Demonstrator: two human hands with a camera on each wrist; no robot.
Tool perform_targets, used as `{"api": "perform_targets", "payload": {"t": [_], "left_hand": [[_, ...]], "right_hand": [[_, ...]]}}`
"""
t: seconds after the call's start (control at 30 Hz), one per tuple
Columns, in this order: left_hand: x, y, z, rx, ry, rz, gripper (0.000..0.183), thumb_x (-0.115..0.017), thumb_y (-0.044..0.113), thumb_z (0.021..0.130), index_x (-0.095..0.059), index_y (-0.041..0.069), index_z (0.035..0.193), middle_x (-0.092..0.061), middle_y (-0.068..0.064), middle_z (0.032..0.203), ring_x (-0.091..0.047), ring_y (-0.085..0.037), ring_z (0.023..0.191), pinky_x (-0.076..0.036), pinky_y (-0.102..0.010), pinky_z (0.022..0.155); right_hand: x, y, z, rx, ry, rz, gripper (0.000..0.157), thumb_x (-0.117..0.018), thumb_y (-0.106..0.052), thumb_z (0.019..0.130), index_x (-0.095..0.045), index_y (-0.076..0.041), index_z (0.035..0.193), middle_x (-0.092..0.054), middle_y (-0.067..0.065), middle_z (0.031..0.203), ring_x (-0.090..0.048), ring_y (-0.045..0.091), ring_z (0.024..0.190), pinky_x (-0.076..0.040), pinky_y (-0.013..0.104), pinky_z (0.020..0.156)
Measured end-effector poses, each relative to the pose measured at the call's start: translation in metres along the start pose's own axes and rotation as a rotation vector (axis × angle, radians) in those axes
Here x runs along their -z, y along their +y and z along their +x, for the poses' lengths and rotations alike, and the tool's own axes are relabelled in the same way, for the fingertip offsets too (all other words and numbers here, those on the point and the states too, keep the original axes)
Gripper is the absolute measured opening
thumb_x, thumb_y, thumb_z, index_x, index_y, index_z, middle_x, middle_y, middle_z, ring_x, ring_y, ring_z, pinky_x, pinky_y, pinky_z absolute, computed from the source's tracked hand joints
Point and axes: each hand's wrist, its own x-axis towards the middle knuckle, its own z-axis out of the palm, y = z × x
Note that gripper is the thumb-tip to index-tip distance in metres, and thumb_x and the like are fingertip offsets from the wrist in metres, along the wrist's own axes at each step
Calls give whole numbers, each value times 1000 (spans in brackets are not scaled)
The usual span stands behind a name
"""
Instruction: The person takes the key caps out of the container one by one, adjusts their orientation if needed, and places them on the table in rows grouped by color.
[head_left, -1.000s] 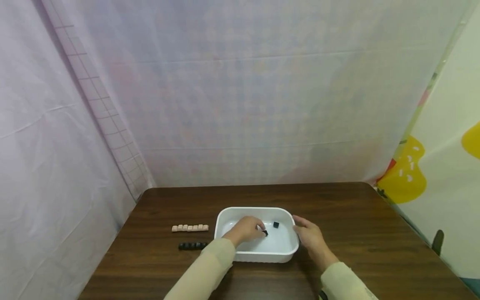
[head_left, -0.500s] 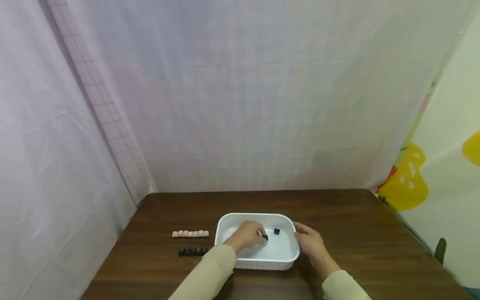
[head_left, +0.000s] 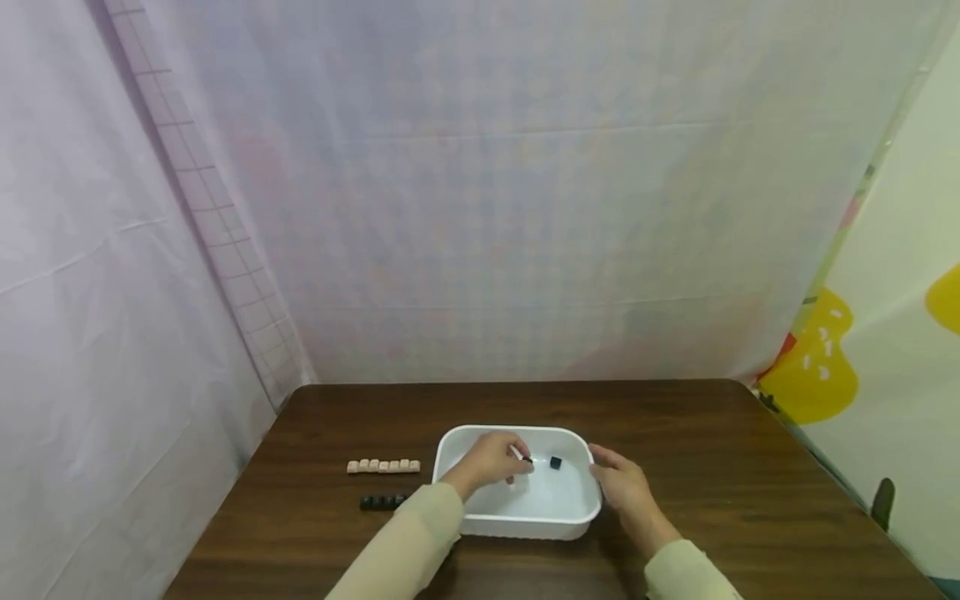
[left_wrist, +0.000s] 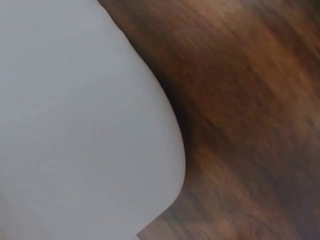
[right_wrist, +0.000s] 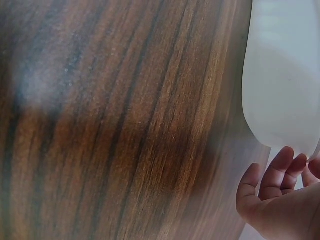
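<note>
A white rectangular tray point(head_left: 525, 528) stands on the table, in front of the person. Over its inside, my left hand point(head_left: 487, 460) pinches a small black keycap point(head_left: 527, 459) between thumb and fingers, and the fingers partly hide it. Another black keycap point(head_left: 556, 462) lies on the tray floor toward the right end. My right hand point(head_left: 624, 487) holds the tray's right end, its thumb at the rim and its curled fingers point(right_wrist: 277, 172) along the outer wall. The left wrist view shows only the pale tray wall point(left_wrist: 100, 125) and wood.
Left of the tray, a row of beige keycaps point(head_left: 384, 467) lies on the brown wooden table point(head_left: 712, 467). Nearer the person is a row of black keycaps point(head_left: 381, 502), its right end close to the left sleeve point(head_left: 408, 533). A pale curtain point(head_left: 480, 250) hangs behind the table.
My left hand has raised the black keycap a little from the tray floor and drawn it slightly back. My right hand stays at the tray's end. The head view has tilted slightly.
</note>
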Motion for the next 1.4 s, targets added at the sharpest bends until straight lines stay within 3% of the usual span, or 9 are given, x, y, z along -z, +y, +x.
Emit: {"api": "perform_targets", "payload": {"t": [0.1, 0.23, 0.43, 0.6, 0.83, 1.4], "left_hand": [[2, 3, -2, -2, -7, -11, 5, -72, 9, 89, -69, 5, 89, -64, -1, 73, -63, -21, 58, -43, -23, 50], [3, 4, -3, 3, -3, -23, 6, -73, 6, 87, -69, 2, 90, -63, -1, 72, -63, -22, 59, -42, -23, 50], [10, 3, -5, -16, -4, -13, 22, -76, 5, 84, -72, -5, 103, -66, 1, 74, -61, -12, 62, -48, -24, 56], [21, 2, -9, -76, 17, 36, 17, -77, 4, 82, -74, -2, 97, -63, 6, 73, -55, -4, 65, -48, -23, 59], [31, -2, -13, -85, 59, 67, 18, -82, 4, 78, -75, 4, 94, -64, 4, 76, -56, -6, 70, -48, -23, 65], [44, -7, -23, -95, 64, -5, 15, -79, 3, 80, -74, 3, 94, -65, 3, 78, -56, -7, 72, -48, -23, 64]], "right_hand": [[1, -1, 0, 0, 1, 9, 43, -51, -2, 96, -50, 10, 137, -51, 36, 132, -63, 28, 97, -53, 32, 75], [1, -1, 2, 2, 1, 2, 43, -51, -2, 96, -50, 9, 138, -51, 36, 132, -63, 28, 98, -52, 31, 75], [1, 0, 3, 1, 6, -10, 43, -51, -3, 96, -50, 8, 138, -51, 35, 133, -63, 29, 100, -52, 30, 76], [2, 0, 4, -3, 9, -17, 42, -51, -3, 97, -51, 8, 137, -51, 35, 134, -63, 30, 101, -54, 35, 79], [4, -2, 4, -19, -1, -3, 43, -50, -3, 97, -49, 8, 139, -48, 36, 135, -62, 33, 104, -54, 36, 80], [9, 0, 7, -36, -8, -9, 43, -49, -5, 98, -50, 7, 139, -50, 34, 135, -62, 32, 104, -54, 38, 81]]}}
